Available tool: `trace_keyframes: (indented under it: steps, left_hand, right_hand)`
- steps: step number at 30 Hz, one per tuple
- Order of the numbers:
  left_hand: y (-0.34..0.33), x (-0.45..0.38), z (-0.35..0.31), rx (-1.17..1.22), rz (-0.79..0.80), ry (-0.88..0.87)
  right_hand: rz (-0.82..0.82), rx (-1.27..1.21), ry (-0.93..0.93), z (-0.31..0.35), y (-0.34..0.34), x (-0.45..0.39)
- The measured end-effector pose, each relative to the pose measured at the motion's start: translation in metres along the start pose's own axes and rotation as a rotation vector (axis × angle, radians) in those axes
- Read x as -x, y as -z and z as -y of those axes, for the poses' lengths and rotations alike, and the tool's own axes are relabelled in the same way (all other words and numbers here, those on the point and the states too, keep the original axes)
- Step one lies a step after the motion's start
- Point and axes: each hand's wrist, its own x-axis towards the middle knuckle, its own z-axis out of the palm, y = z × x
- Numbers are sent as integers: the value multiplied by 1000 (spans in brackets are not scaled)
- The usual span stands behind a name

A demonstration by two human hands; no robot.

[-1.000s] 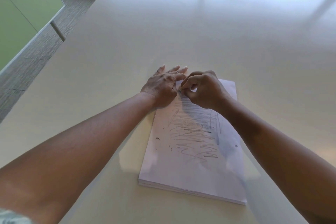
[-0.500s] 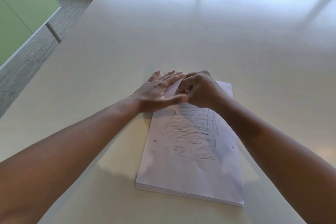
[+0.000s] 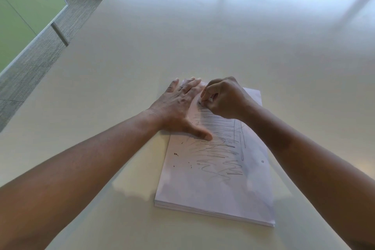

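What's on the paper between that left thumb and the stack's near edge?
Head view: below the thumb of the left hand come grey pencil scribbles and a few dark specks, then bare white paper down to the edge of the stack.

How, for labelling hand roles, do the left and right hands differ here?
The left hand lies flat, fingers spread; the right hand is curled. The left hand presses the paper stack and holds nothing; the right hand pinches a small pale object, too small to identify. The left hand overlaps the stack's left edge; the right hand is over the page. Both are at its far end.
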Motion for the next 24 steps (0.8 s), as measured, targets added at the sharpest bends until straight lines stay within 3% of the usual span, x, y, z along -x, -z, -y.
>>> trace_keyframes:
  steps: [6, 12, 19, 24]
  left_hand:
    - [3, 0, -2, 8, 11, 9]
    - [4, 0, -3, 10, 0, 14]
    - [3, 0, -3, 8, -1, 21]
    - [3, 1, -3, -4, 1, 23]
  right_hand:
    - [137, 7, 78, 9, 7, 1]
    - [-7, 26, -7, 0, 7, -11]
    - [155, -12, 134, 20, 1, 6]
    - [41, 44, 15, 5, 7, -9]
